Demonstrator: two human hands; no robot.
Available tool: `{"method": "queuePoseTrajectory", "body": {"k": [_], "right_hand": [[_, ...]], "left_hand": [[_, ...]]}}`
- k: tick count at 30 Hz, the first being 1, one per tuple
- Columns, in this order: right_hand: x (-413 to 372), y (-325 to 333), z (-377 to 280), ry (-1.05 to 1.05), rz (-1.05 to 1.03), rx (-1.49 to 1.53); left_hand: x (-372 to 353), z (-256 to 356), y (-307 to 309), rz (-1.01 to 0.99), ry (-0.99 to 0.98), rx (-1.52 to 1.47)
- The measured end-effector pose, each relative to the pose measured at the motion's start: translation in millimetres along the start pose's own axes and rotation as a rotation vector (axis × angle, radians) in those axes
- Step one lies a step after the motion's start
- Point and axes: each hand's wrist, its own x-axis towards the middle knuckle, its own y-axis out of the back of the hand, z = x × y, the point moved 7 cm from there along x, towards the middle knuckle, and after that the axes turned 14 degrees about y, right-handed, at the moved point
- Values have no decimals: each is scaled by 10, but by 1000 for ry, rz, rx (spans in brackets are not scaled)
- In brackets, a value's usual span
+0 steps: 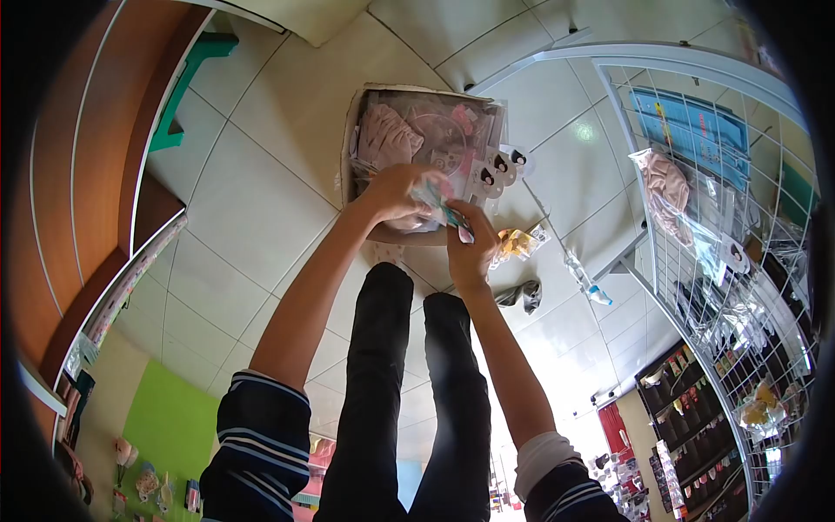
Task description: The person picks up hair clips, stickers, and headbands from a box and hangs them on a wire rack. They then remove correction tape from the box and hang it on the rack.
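Both hands are above the near edge of an open cardboard box [350, 130] on the tiled floor. My left hand [396, 193] is closed on a small clear plastic packet [428, 193] with pink and teal colours, its fingers slightly blurred. My right hand [472, 248] pinches the lower end of the same colourful packet. Inside the box lie a pink cloth item [387, 135] and several clear plastic packages. White cards with black round items [489, 177] lie at the box's right edge.
Right of the box on the floor are a yellow packet [517, 244], a dark item [524, 296] and a clear packet with a blue end [597, 294]. A wire rack [696, 287] with hanging packages stands right; a wooden cabinet [74, 174] stands left.
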Motion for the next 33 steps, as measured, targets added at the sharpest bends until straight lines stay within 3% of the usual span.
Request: {"method": "queuePoseTrajectory", "body": {"k": [1, 4, 6, 7, 9, 11, 13, 15, 17, 19, 21, 25, 27, 28, 29, 30, 31, 32, 33], "right_hand": [[-4, 1, -25, 4, 0, 0], [-30, 65, 69, -289, 40, 132], [21, 81, 125, -310, 102, 265], [43, 99, 149, -333, 168, 399], [124, 134, 67, -328, 82, 356], [272, 163, -162, -271, 61, 332], [389, 196, -415, -250, 37, 361], [522, 226, -790, -109, -37, 299], [604, 274, -1204, -61, -69, 353], [614, 390, -1705, 69, -86, 367], [473, 499, -2038, -24, -87, 536], [73, 958, -2741, -260, -146, 518], [-169, 1304, -2891, -225, -68, 443], [-265, 1497, -3009, -174, -25, 411], [-383, 1679, -3198, -323, -45, 454], [-465, 1857, -3408, -241, 101, 579], [-577, 1978, -3539, -237, 120, 607], [-636, 2079, -3575, -238, 101, 528], [-736, 2134, -3631, -239, 71, 454]], "left_hand": [[9, -62, -25, 3, -2, 0], [18, -261, -111, 18, 112, 232], [-81, -155, 117, 286, -33, -88], [-110, -114, 161, 291, -35, -90], [-202, -48, 417, 325, -19, -497], [-379, 181, 653, 277, 26, -603], [-644, 456, 905, 352, -16, -918], [-861, 626, 1095, 439, -62, -840], [-1224, 829, 1194, 484, 36, -843], [-1575, 1024, 1136, 486, 83, -1074], [-1990, 1247, 1049, 522, 136, -1182], [-2728, 1578, 630, 244, 170, -1561], [-3146, 1643, 349, -6, 143, -1593], [-3362, 1806, 196, -274, 62, -1689], [-3548, 1800, 33, -353, 15, -1748], [-3687, 1934, -90, -237, -60, -1520], [-3777, 1901, -295, -291, -89, -1424], [-3768, 1941, -448, -467, -185, -1513], [-3952, 2373, -450, -357, -88, -1510]]}}
